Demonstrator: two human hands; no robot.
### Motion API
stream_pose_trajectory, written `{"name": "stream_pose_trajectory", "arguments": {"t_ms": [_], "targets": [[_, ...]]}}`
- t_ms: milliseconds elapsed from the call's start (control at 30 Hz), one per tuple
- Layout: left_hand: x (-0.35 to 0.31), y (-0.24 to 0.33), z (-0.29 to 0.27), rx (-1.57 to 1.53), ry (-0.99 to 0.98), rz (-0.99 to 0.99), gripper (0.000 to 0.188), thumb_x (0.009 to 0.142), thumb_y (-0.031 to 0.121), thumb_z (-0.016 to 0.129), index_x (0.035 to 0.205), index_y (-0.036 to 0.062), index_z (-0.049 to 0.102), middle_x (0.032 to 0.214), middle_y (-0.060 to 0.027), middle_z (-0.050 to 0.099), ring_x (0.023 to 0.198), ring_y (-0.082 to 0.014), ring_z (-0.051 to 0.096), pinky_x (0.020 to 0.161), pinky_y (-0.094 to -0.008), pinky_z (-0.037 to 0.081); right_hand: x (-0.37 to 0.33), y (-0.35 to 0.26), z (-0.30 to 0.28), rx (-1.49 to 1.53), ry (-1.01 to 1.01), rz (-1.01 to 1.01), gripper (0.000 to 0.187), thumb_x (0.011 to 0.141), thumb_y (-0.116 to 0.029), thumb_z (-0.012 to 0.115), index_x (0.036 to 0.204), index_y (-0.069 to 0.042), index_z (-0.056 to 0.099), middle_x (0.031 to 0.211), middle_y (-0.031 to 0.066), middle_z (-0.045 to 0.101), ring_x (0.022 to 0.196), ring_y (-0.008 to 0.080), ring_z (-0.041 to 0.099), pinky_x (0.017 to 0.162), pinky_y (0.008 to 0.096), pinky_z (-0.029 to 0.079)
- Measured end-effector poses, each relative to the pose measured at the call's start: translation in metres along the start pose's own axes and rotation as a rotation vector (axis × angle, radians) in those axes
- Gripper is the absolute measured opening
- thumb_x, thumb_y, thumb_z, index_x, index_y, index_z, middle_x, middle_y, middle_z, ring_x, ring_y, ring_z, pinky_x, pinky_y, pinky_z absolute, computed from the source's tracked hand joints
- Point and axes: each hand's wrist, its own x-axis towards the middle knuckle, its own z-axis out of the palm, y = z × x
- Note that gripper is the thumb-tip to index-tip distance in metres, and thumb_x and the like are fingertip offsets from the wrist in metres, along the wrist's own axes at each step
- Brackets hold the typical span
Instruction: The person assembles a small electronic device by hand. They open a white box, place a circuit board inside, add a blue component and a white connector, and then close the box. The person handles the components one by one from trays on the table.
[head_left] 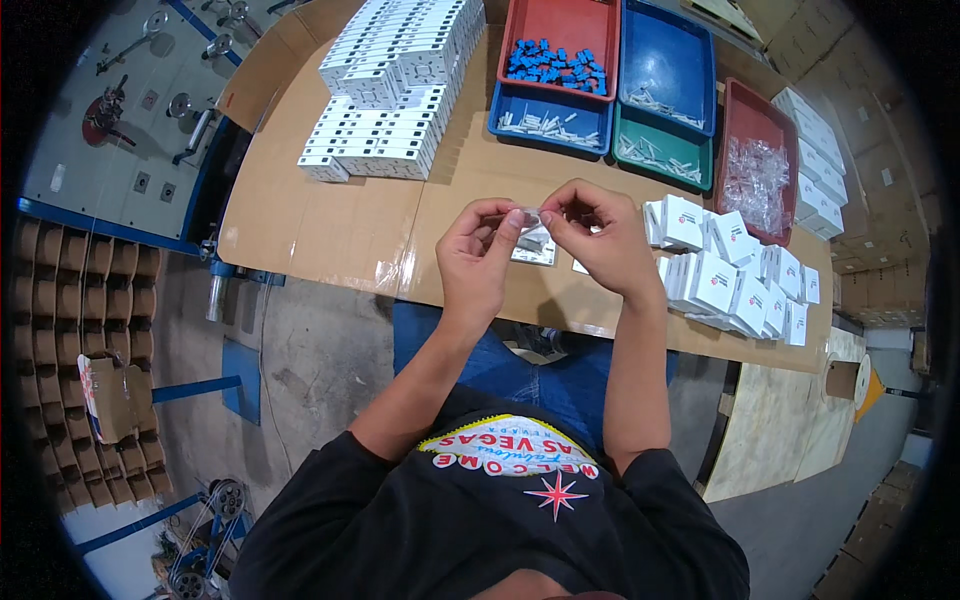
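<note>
Above the front part of the cardboard-covered table, my two hands meet over a small clear plastic bag (531, 216). My left hand (474, 258) pinches one side of it between thumb and fingertips. On the other side, the thumb and forefinger of my right hand (606, 238) are closed at its edge. What the bag holds is too small to make out. Just below the fingers, a white flat piece (541, 254) lies on the table, partly hidden by my hands. To the right of my right hand are several small white boxes (712, 284) in loose piles.
White slotted blocks (375, 130) stand stacked at the back left. Trays hold small parts: a red one (558, 22) with blue pieces, blue (666, 50) and green (702, 150) ones with white pieces. Clear bags fill another red tray (750, 110). Longer white boxes (812, 150) stand beyond.
</note>
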Motion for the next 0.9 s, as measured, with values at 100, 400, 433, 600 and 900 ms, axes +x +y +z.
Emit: {"name": "stream_pose_trajectory", "arguments": {"t_ms": [100, 400, 433, 600, 900], "targets": [[0.0011, 0.0008, 0.0014, -0.035, -0.012, -0.015, 0.017, 0.1, 0.008, 0.068, 0.112, -0.0028, 0.064, 0.102, -0.0084, 0.071, 0.094, -0.0114, 0.068, 0.082, -0.0252, 0.056, 0.0004, 0.0009, -0.0001, -0.005, 0.006, -0.015, 0.007, 0.089, -0.008, 0.072, 0.091, -0.002, 0.07, 0.07, -0.0036, 0.06, 0.061, 0.0019, 0.043, 0.053, 0.0223, 0.034], [0.0024, 0.0006, 0.0006, -0.022, -0.04, -0.042, 0.017, 0.099, 0.007, 0.07, 0.113, -0.0028, 0.067, 0.1, -0.0075, 0.072, 0.091, -0.0102, 0.068, 0.08, -0.0241, 0.056, 0.0002, 0.0028, -0.0018, -0.009, 0.007, -0.023, 0.008, 0.089, -0.008, 0.073, 0.091, -0.001, 0.07, 0.07, -0.0034, 0.06, 0.061, 0.002, 0.044, 0.054, 0.0223, 0.035], [0.0024, 0.0007, 0.0004, -0.011, -0.04, -0.037, 0.017, 0.099, 0.007, 0.07, 0.112, -0.0026, 0.068, 0.1, -0.0072, 0.072, 0.09, -0.01, 0.068, 0.08, -0.0239, 0.055, 0.0005, 0.0028, -0.0017, -0.013, 0.007, -0.024, 0.008, 0.089, -0.008, 0.073, 0.091, -0.001, 0.07, 0.07, -0.0034, 0.06, 0.061, 0.002, 0.044, 0.054, 0.0222, 0.035], [0.0014, 0.0, 0.0004, 0.022, -0.047, 0.018, 0.016, 0.099, 0.008, 0.069, 0.111, -0.0021, 0.067, 0.099, -0.0062, 0.072, 0.091, -0.0092, 0.067, 0.08, -0.0232, 0.054, 0.0002, 0.0018, -0.0003, 0.017, -0.004, -0.01, 0.008, 0.09, -0.008, 0.072, 0.091, -0.001, 0.07, 0.071, -0.0037, 0.06, 0.062, 0.0015, 0.044, 0.054, 0.0219, 0.034], [0.0014, 0.0052, 0.0041, -0.02, -0.046, -0.007, 0.017, 0.099, 0.009, 0.07, 0.111, -0.0026, 0.066, 0.098, -0.0058, 0.071, 0.091, -0.0097, 0.068, 0.08, -0.0235, 0.055, 0.0003, 0.0003, -0.0006, 0.028, -0.018, -0.001, 0.007, 0.09, -0.007, 0.072, 0.09, -0.001, 0.069, 0.072, -0.0038, 0.061, 0.062, 0.0013, 0.043, 0.054, 0.0218, 0.034]]}}
